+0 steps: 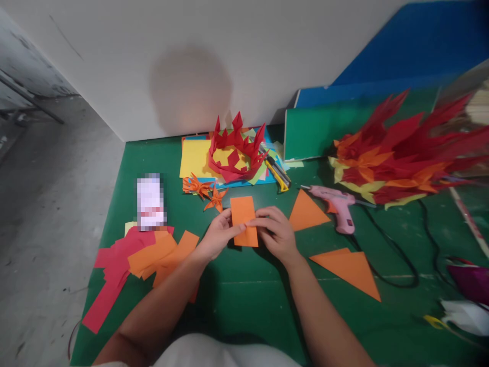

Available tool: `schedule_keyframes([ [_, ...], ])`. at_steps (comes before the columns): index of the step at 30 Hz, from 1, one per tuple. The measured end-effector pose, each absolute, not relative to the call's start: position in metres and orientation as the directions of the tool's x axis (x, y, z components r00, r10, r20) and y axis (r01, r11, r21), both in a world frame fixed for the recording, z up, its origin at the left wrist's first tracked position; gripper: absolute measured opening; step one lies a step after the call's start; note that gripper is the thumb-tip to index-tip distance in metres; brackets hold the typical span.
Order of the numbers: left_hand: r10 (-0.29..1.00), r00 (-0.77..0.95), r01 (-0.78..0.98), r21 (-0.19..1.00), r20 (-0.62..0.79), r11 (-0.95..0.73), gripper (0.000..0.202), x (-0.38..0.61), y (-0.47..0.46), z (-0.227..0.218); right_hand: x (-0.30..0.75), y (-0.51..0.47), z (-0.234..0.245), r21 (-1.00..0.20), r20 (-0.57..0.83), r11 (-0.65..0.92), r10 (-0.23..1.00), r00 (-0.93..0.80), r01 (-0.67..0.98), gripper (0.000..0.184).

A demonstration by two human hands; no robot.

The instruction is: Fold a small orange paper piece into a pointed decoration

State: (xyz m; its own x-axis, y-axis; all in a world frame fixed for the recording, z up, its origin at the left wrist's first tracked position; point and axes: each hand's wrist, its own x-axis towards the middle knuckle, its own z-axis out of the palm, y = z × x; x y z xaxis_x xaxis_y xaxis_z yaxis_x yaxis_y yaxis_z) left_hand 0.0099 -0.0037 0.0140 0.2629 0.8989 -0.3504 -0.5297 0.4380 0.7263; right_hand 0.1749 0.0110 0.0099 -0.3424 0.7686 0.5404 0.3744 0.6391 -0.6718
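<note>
Paper (pixel 242 209) in our grasp
Left hand (pixel 218 233) pinches its left side; right hand (pixel 278 232), half-curled, grasps its right. Farther, a red ring (pixel 233 175) tops coloured sheets (pixel 194 158).

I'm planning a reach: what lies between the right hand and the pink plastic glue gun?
In the head view, an orange paper triangle lies between the right hand and glue gun.

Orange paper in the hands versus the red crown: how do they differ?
The orange paper is a plain rectangle; the red crown is a spiky ring. The left hand and right hand touch the orange paper; the red crown sits on coloured sheets. Both look made of paper.
</note>
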Motion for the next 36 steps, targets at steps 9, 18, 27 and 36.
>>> schedule_keyframes([
  [9, 0.955, 0.036, -0.493, 0.826, -0.294, 0.272, 0.033, 0.011, -0.0008, 0.0109, 0.1691, 0.0087, 0.0148, -0.743, 0.453, 0.584, 0.798, -0.398, 0.326, 0.021],
  [18, 0.948, 0.034, -0.478, 0.828, -0.316, 0.293, 0.037, 0.0124, -0.0009, 0.0115, 0.1671, 0.0089, 0.0103, -0.772, 0.435, 0.556, 0.815, -0.382, 0.307, 0.018],
  [27, 0.958, -0.069, -0.375, 0.896, -0.28, 0.235, 0.03, 0.0174, -0.0034, 0.0085, 0.1673, 0.0078, 0.0129, -0.854, 0.357, 0.43, 0.894, -0.271, 0.293, 0.007],
  [36, 0.994, -0.008, -0.118, 0.987, -0.113, 0.111, 0.031, 0.0088, -0.0078, 0.0148, 0.1659, 0.0084, 0.0158, -0.86, 0.284, 0.383, 0.908, -0.307, 0.338, 0.016],
])
